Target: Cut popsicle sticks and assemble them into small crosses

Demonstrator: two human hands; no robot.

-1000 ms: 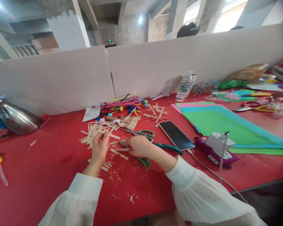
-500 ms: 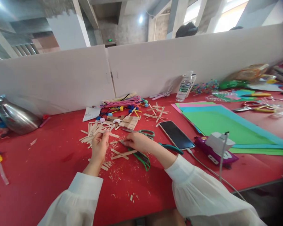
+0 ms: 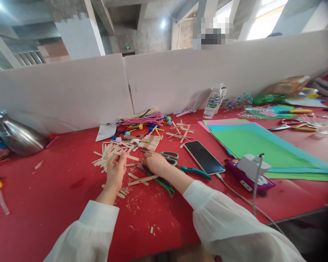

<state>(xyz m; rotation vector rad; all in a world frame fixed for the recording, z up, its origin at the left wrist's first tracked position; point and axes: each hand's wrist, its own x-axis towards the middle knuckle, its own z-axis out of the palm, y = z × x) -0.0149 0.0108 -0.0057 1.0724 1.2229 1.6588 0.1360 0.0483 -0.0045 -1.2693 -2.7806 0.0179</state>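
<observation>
My left hand is closed in a pinch on a wooden craft stick, held above a loose pile of similar sticks. My right hand is curled downward over the blades of the scissors with grey-green handles. Its fingertips are hidden, and I cannot make out what they grip. Under that hand lies a green-handled tool. Two crossed sticks rest just in front. A bundle of flat sticks lies beyond the right hand.
Teal-handled pliers and a phone on a charging cable lie to the right, near a purple power strip. Coloured paper sheets, a water bottle and a steel jug stand further out. Wood shavings litter the red table.
My right hand has shifted slightly away from me, from the green-handled tool toward the scissors' blades. My left hand keeps its stick in nearly the same place.
</observation>
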